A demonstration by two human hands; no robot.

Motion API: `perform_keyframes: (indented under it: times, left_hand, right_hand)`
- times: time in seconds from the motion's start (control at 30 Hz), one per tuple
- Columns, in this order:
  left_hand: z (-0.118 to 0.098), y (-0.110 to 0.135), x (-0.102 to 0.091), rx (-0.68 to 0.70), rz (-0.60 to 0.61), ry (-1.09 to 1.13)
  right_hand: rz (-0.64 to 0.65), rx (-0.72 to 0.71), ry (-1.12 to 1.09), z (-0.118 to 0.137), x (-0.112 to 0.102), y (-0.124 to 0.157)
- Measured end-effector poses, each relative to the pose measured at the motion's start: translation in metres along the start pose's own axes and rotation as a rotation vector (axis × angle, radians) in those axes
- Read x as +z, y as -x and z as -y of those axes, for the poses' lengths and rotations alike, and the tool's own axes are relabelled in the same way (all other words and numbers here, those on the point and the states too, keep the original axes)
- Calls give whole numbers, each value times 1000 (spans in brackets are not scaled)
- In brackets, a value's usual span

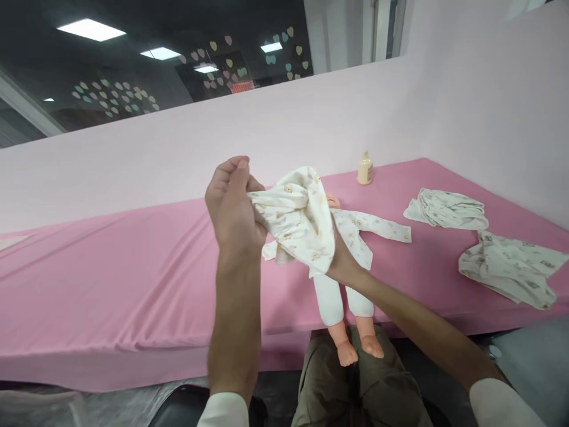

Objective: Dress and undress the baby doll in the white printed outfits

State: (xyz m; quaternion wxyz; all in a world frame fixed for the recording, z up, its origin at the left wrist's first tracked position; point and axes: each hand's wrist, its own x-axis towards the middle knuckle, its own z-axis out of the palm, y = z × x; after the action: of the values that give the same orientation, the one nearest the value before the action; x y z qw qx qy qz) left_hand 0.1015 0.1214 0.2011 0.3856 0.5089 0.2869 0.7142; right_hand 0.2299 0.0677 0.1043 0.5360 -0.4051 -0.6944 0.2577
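Note:
My left hand [233,204] is raised above the table, its fingers pinched on the edge of a small cream printed baby garment [296,222]. My right hand [341,255] is pushed inside that garment from below, so its fingers are hidden by the cloth. Behind the garment a baby doll [351,249] lies on its back on the pink table [133,284]. It wears a printed top and white trousers, and its bare feet hang over the front edge above my lap.
A small cream bottle [365,168] stands at the back of the table by the pink wall. Two more crumpled printed garments lie to the right, one [447,209] farther back and one [511,267] near the front edge.

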Motion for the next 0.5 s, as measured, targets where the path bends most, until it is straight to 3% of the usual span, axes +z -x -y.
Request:
perform_keyframes:
  times: [0.1, 0.2, 0.37, 0.5]
  left_hand:
    - [0, 12, 14, -66, -27, 21]
    - [13, 23, 12, -152, 133, -73]
    - [31, 33, -10, -130, 411, -303]
    - [30, 30, -20, -60, 570, -454]
  right_hand:
    - [-145, 8, -161, 8, -7, 4]
    - [-252, 105, -206, 4, -16, 6]
    - [-458, 209, -176, -2, -38, -8]
    - [-438, 157, -110, 11, -56, -18]
